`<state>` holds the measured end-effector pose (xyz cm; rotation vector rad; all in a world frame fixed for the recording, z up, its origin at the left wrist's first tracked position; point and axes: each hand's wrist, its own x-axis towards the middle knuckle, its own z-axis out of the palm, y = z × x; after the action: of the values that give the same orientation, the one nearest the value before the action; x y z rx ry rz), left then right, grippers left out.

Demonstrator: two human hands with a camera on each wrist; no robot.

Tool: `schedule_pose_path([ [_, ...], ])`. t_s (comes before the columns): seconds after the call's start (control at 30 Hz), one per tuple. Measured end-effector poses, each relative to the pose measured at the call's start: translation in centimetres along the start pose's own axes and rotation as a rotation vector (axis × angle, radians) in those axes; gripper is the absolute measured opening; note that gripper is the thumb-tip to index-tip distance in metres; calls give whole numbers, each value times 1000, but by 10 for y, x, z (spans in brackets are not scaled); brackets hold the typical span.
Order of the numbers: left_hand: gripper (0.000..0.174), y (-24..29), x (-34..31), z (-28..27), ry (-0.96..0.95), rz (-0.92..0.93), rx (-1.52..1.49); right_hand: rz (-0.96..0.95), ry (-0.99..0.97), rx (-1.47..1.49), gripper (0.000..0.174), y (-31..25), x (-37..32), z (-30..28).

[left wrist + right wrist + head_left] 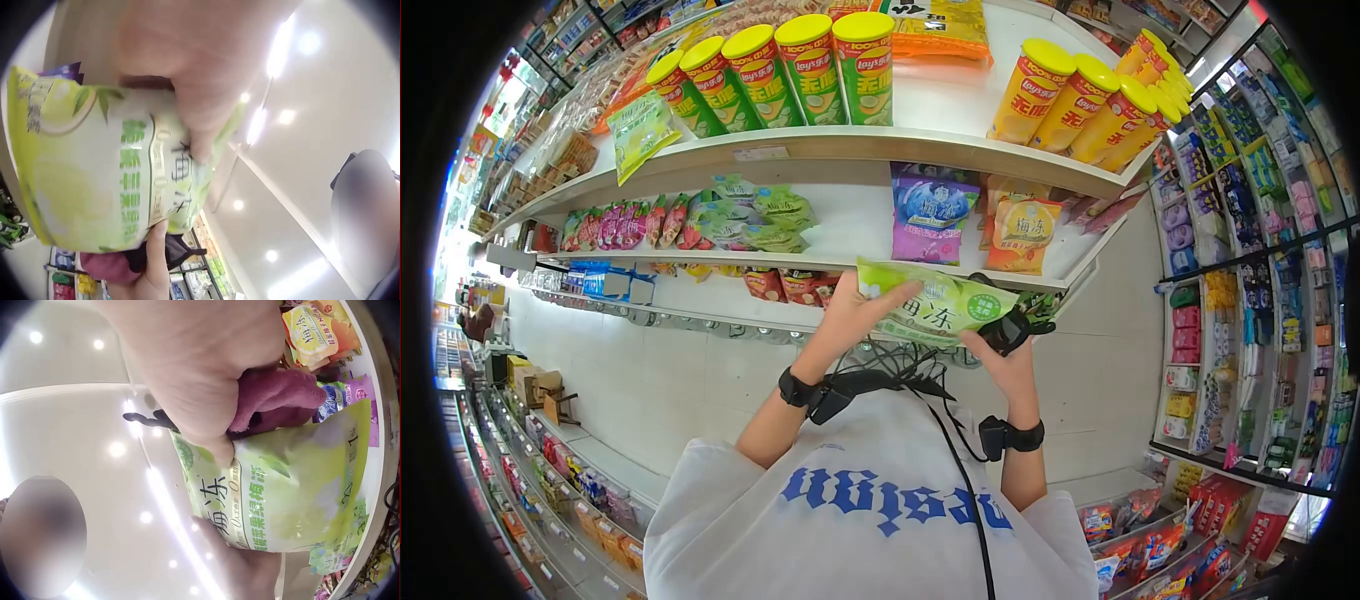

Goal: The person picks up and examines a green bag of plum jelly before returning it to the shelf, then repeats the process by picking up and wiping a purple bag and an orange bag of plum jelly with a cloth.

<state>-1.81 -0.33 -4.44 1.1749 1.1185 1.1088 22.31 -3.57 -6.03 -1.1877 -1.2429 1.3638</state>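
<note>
A pale green snack bag (930, 305) with black Chinese lettering is held in front of the chest between both hands. My left hand (850, 312) grips its left end, thumb (201, 145) lying across the printed front. At the other end my right hand (1006, 368) pinches the bag, its thumb (220, 450) on the front and its fingers hidden behind. A maroon fuzzy cloth item (275, 397) with black parts is tucked at the right hand, beside the bag. Both wrists wear black straps with cameras.
In front stands a white shelf (840, 143). Green canisters (863, 75) and yellow canisters (1035, 90) line its top, with another green bag (640, 133) at the edge. Purple bags (930, 215), orange bags (1022, 232) and green bags (785, 207) sit on the tier below. Stocked racks (1250, 250) stand right.
</note>
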Motion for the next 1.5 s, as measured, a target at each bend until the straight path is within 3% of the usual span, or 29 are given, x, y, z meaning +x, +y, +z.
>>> schedule_pose_path([
  [0.13, 26, 3, 2, 2, -46, 51, 117, -65, 76, 196, 37, 12, 6, -1],
  [0.2, 24, 6, 5, 6, -66, 93, 177, -58, 182, 39, 38, 0, 9, 1],
  [0.3, 32, 14, 4, 6, -111, -44, 107, -169, 246, -82, 37, -4, 12, 2],
  [0.4, 41, 18, 1, 8, -244, -1, 207, -184, 408, 20, 33, -2, 15, 3],
  [0.53, 46, 5, 4, 12, -381, -98, 116, -228, 450, 249, 33, -3, 25, -1],
  [0.73, 45, 23, 4, 18, -404, -164, 201, -65, 505, 595, 30, -2, 30, 5],
  [0.83, 56, 18, 4, 12, -484, -6, 223, -88, 550, 603, 30, -2, 30, 4],
  [0.87, 60, 20, 7, 8, -544, 4, 391, -36, 594, 649, 28, -4, 31, -1],
  [0.97, 59, -1, 7, 1, -444, 14, 205, -153, 565, 528, 28, 7, 35, -11],
  [1.1, 47, -10, 20, -33, -331, 31, 346, -46, 487, 280, 27, 18, 26, -26],
  [1.13, 47, -16, 22, -45, -288, -6, 339, -134, 538, 244, 27, 15, 26, -21],
  [1.23, 43, -27, 23, -76, -74, -322, 157, -122, 634, 221, 30, 40, 23, -33],
  [1.33, 39, -73, 30, -101, 115, -145, 119, -43, 617, 328, 27, 28, 10, -30],
  [1.5, 38, -125, 50, -122, 256, -188, 63, -13, 596, 336, 29, 15, -1, -26],
])
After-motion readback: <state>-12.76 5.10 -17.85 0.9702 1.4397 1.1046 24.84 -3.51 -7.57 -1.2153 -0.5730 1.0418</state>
